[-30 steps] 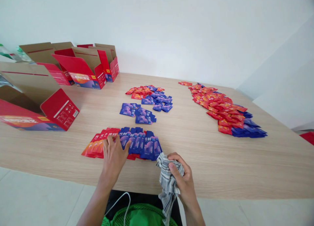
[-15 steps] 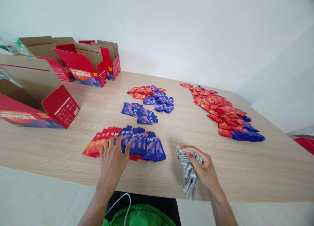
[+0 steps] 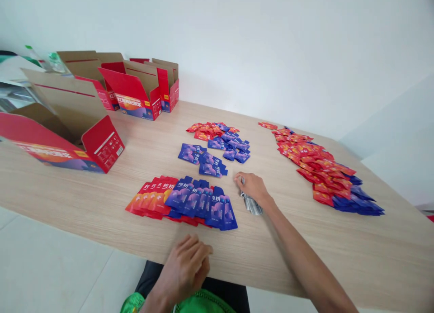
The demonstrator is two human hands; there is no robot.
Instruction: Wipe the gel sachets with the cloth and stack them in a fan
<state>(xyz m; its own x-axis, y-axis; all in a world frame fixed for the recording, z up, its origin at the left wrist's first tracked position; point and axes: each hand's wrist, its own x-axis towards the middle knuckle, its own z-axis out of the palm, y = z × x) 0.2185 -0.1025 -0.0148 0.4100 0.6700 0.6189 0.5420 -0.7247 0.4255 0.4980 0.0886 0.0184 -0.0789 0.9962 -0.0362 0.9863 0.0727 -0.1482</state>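
My right hand (image 3: 251,186) reaches out over the wooden table (image 3: 271,240), closed on a striped grey-and-white cloth (image 3: 251,204) that it presses on the surface just right of a fanned row of red and blue packets (image 3: 183,200). My left hand (image 3: 186,270) sits at the table's near edge, fingers curled loosely with nothing in them, a little in front of that row. Beyond the cloth lie a small group of blue packets (image 3: 203,159) and a mixed red and blue heap (image 3: 222,135).
A long pile of red packets over blue ones (image 3: 325,168) runs along the right side. An open red cardboard box (image 3: 64,132) stands at the left, with more open boxes (image 3: 142,89) by the wall. A green bag (image 3: 200,304) lies below the table edge.
My right hand has carried the cloth forward from the near edge onto the table beside the packet row. My left hand has come off the packets and drawn back to the edge.
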